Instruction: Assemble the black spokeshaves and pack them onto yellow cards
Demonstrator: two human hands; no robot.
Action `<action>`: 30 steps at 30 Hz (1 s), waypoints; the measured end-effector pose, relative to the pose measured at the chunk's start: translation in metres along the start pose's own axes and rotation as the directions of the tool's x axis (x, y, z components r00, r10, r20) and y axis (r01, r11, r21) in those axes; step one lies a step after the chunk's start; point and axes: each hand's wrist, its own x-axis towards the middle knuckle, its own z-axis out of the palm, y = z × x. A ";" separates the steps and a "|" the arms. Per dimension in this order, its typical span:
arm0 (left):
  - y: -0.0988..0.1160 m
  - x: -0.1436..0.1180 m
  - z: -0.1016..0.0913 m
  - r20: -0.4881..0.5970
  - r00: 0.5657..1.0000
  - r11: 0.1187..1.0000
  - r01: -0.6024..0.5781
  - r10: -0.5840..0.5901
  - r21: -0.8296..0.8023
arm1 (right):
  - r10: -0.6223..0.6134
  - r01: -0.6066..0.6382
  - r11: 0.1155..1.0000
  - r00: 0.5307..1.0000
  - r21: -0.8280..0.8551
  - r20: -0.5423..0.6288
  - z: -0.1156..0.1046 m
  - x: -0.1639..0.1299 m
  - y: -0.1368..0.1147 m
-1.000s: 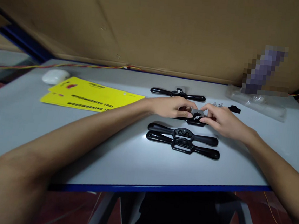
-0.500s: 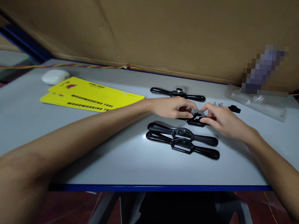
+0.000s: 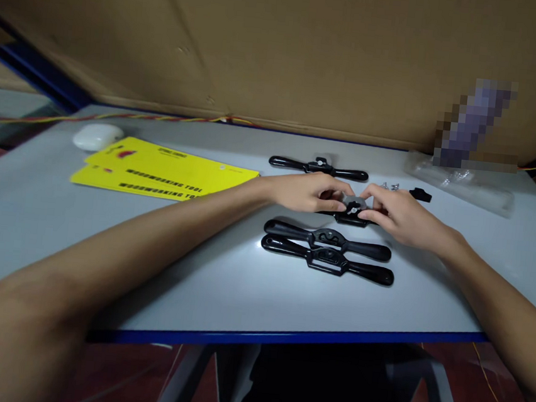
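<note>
1. So, far left on the grey tabletop (image 3: 56,237) sits a white mouse (image 3: 98,136), with yellow cards (image 3: 166,171) reading "woodworking tool" lying just beside it.
2. Left hand (image 3: 309,192) comes in from the left, fingers curled and pinched on the left side of a black spokeshave (image 3: 353,213) that lies on the tabletop around the middle.
3. Right hand (image 3: 397,215) does the same from the other side, fingertips closed on the grey blade piece at the tool's centre, so both hands have hold of it.
4. Another spokeshave (image 3: 318,167) lies behind the hands, and two more (image 3: 328,251) lie side by side in front, touching or nearly so.
5. Further right: small screws (image 3: 390,187), a little black part (image 3: 420,194), then a clear plastic bag (image 3: 463,184).
</note>
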 end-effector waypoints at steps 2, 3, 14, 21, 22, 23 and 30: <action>0.000 0.000 0.000 -0.004 1.000 1.000 0.002 -0.002 0.009 | -0.001 0.001 1.000 1.000 -0.002 -0.006 0.000 0.000 0.000; 0.000 0.000 0.000 -0.006 1.000 1.000 0.002 -0.002 0.013 | -0.003 0.003 1.000 1.000 -0.003 -0.010 0.000 0.000 0.000; 0.000 0.000 -0.001 -0.001 1.000 1.000 0.015 -0.015 -0.012 | -0.011 0.011 1.000 1.000 -0.003 -0.009 0.000 0.000 0.002; 0.007 0.002 0.001 0.007 0.999 0.996 0.052 -0.053 0.075 | 0.009 -0.009 1.000 1.000 0.003 -0.004 -0.001 0.000 -0.001; 0.007 0.002 0.002 0.001 0.998 0.994 0.064 -0.065 0.092 | 0.009 -0.009 1.000 1.000 0.002 -0.006 -0.001 0.000 -0.002; 0.008 0.002 0.002 -0.007 0.997 0.992 0.075 -0.075 0.102 | 0.006 -0.006 1.000 1.000 0.000 -0.010 -0.001 0.000 -0.002; 0.008 0.001 0.005 -0.005 0.993 0.992 0.116 -0.116 0.047 | 0.016 -0.016 1.000 1.000 -0.020 -0.005 -0.002 0.000 -0.004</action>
